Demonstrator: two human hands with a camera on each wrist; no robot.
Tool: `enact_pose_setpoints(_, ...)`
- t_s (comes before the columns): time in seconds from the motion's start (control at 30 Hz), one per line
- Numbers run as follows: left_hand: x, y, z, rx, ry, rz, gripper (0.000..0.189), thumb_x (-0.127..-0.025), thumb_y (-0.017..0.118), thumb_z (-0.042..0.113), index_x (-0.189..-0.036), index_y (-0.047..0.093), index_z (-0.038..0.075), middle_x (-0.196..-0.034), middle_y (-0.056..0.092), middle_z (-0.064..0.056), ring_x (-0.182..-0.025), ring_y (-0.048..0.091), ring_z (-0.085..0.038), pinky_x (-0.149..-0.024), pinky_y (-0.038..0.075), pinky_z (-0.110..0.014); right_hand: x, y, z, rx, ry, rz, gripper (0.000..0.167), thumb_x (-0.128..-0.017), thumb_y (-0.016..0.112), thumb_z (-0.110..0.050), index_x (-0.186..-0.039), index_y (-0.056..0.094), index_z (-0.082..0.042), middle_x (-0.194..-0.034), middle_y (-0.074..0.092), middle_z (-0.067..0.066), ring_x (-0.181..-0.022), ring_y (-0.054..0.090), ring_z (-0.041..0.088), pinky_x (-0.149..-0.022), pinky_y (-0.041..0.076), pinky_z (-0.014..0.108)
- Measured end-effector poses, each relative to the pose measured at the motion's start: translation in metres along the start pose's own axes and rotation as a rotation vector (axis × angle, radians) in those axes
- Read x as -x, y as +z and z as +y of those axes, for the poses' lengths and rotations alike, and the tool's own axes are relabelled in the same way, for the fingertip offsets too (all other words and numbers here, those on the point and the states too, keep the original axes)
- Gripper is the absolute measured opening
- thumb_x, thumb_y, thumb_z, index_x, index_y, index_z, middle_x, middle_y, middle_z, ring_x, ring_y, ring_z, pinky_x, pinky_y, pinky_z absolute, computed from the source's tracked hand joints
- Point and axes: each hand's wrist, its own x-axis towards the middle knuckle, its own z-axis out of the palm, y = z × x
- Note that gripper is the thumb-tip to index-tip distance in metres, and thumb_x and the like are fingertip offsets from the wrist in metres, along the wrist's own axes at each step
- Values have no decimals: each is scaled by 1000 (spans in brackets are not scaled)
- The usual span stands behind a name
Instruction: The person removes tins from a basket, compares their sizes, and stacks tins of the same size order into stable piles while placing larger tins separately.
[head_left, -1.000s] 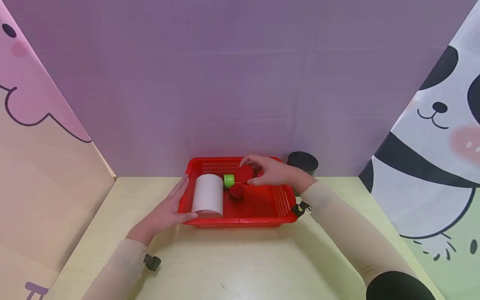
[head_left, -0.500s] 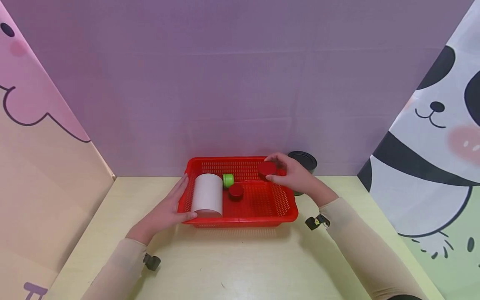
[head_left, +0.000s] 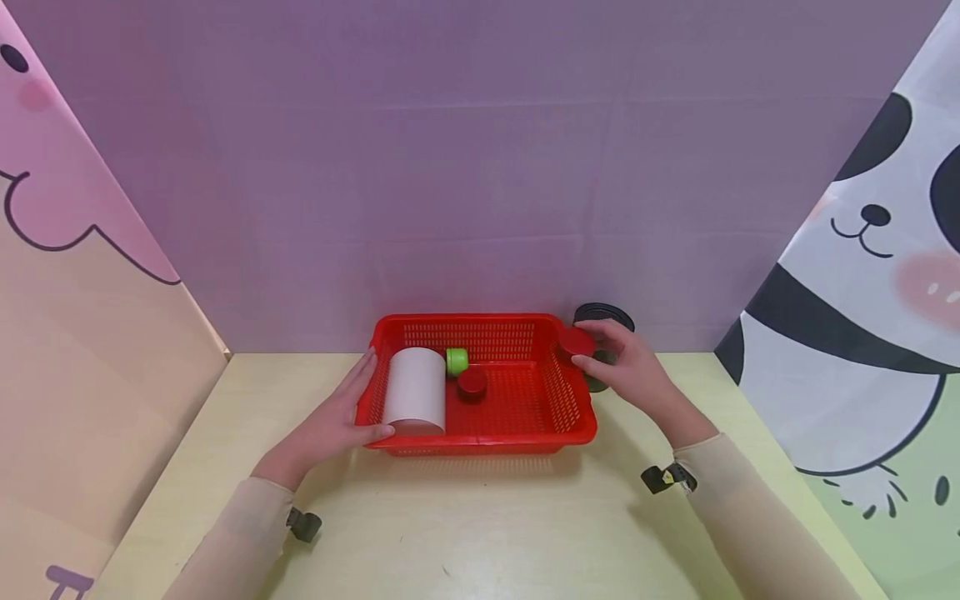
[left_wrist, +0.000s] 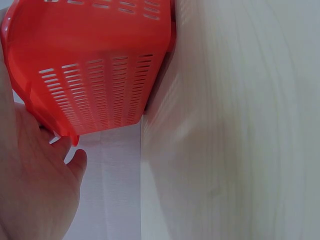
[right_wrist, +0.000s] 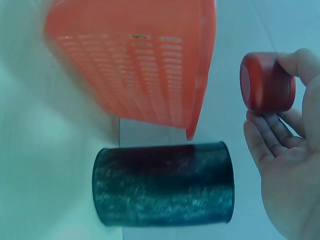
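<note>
In the head view my left hand (head_left: 337, 421) holds the left end of a red plastic basket (head_left: 495, 439), its thumb over the front corner of the rim. My right hand (head_left: 630, 371) pinches a small round red container (right_wrist: 267, 82) between thumb and fingers. That container is above the basket's right rim, beside a dark green can (right_wrist: 165, 185) with a black top. Inside the basket lie a white cylinder (head_left: 416, 387) at the left, a small light green cup-shaped piece (head_left: 457, 361) and a second small round red container (head_left: 472, 385).
The basket stands on a pale wooden table (head_left: 480, 525), close to a purple back wall (head_left: 480, 183). At the back right, partly behind my right hand, the can stands just outside the basket. Printed side panels flank the table.
My right hand has carried the red container rightward from the basket's middle to over its right rim, close to the can. The left hand and basket have stayed nearly still.
</note>
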Motion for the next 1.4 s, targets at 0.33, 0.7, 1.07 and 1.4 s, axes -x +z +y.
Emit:
enact_pose_setpoints(0.33, 0, 1, -2, 0, 16, 5, 129, -88, 88, 59, -180, 6, 20, -187, 0, 2, -171, 7, -34, -118, 49, -62, 22, -8, 19, 55, -17, 118, 50, -102, 82, -13, -149, 66, -5, -130, 67, 13, -118, 67, 27, -94, 52, 8)
enact_pose_setpoints(0.7, 0, 1, -1, -2, -1, 9, 130, -87, 89, 59, -180, 6, 22, -187, 1, 1, -171, 8, -35, -113, 53, -62, 31, -13, 38, 123, 10, 165, 50, -100, 84, -13, -146, 67, -4, -126, 66, 14, -119, 70, 41, -92, 48, 3)
enact_pose_setpoints(1.07, -1, 2, -2, 4, 27, 3, 129, -88, 88, 60, -180, 7, 19, -187, 1, 1, -171, 8, -34, -117, 49, -62, 45, -11, 58, 167, 35, 194, 56, -98, 88, -19, -147, 67, 0, -126, 68, 17, -115, 72, 40, -89, 46, 1)
enact_pose_setpoints(1.4, 0, 1, 0, 13, 12, 5, 130, -87, 89, 59, -180, 6, 20, -187, 1, 1, -171, 8, -34, -117, 50, -62, 54, 4, 73, 197, 144, 170, 53, -100, 85, -14, -146, 65, 5, -126, 68, 23, -118, 73, 46, -102, 60, 56)
